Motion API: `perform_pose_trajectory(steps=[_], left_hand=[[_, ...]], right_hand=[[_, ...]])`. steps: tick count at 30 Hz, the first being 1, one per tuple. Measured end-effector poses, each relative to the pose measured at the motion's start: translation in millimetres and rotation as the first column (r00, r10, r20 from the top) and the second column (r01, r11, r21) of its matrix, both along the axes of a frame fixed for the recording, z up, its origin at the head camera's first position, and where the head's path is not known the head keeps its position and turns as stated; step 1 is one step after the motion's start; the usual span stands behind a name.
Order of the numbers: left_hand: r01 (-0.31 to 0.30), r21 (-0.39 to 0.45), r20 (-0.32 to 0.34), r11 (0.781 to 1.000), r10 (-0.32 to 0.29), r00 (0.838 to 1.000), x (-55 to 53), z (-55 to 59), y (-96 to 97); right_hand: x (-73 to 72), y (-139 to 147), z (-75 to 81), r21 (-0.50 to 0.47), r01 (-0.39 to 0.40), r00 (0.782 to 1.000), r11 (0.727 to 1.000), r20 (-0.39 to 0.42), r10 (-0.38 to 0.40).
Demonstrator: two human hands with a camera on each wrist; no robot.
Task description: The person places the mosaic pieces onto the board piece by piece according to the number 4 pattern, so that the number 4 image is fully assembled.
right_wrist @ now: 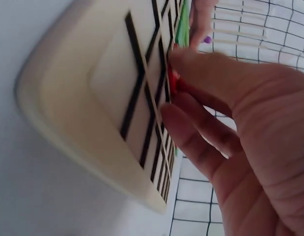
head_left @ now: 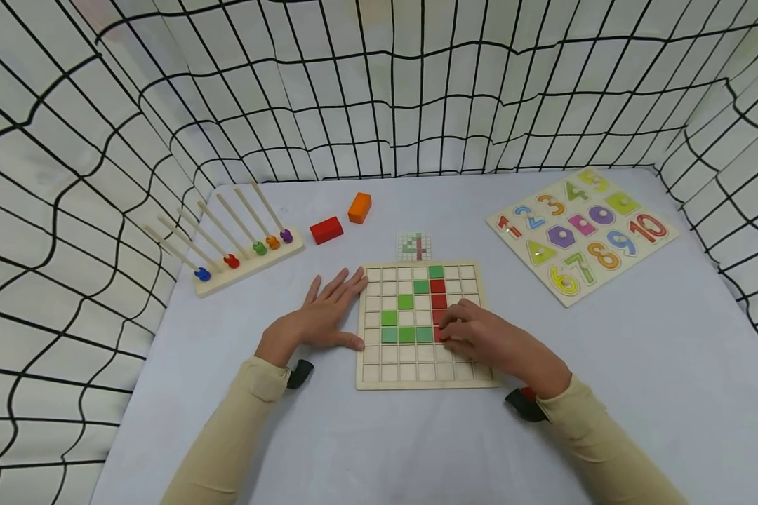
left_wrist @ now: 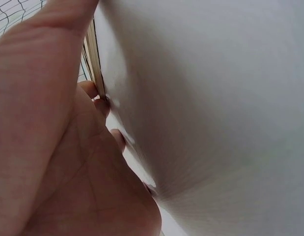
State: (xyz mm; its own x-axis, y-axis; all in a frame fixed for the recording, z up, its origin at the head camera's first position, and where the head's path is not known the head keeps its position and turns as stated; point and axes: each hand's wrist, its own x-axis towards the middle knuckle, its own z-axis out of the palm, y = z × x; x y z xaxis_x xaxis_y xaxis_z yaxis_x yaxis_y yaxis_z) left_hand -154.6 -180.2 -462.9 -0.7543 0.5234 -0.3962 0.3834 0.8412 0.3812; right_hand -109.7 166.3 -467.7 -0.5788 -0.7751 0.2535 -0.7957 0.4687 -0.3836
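A square wooden grid board lies on the white table, with several green tiles and a column of red tiles in its cells. My left hand rests flat with spread fingers along the board's left edge; thumb and fingertips touch its rim. Over the right half, my right hand pinches a red tile at the bottom of the red column. In the right wrist view that red tile shows between thumb and fingers, mostly hidden. A small pattern card showing a 4 lies just behind the board.
A wooden peg stand with coloured beads is at back left. Near it lie a red block and an orange block. A number and shape puzzle board sits at back right. Black wire mesh encloses the table's back and sides.
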Motion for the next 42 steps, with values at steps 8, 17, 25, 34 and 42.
perform_pose_trajectory(steps=[8,17,25,34,42], left_hand=[[0.011,-0.005,-0.002,1.000,-0.011,1.000,-1.7,-1.1,2.2],[-0.012,0.019,0.014,1.000,0.012,1.000,2.1,3.8,-4.4],[0.007,0.020,-0.001,1.000,-0.007,1.000,-0.8,-0.3,0.1],[0.010,0.013,-0.002,1.000,-0.010,1.000,-1.3,-2.7,-0.2],[0.007,0.017,0.003,1.000,-0.007,1.000,-1.9,-2.7,-0.5]], right_hand=[[8.5,34.9,10.2,-0.004,0.071,0.989,0.997,0.132,-0.070],[14.4,67.7,23.7,0.079,0.159,0.978,0.984,0.126,-0.168],[20.9,91.9,31.6,0.145,0.234,0.960,0.961,0.125,-0.252],[25.2,108.9,34.0,0.235,0.232,0.936,0.944,0.209,-0.282],[35.5,115.9,17.8,0.183,0.196,0.952,0.963,0.201,-0.232]])
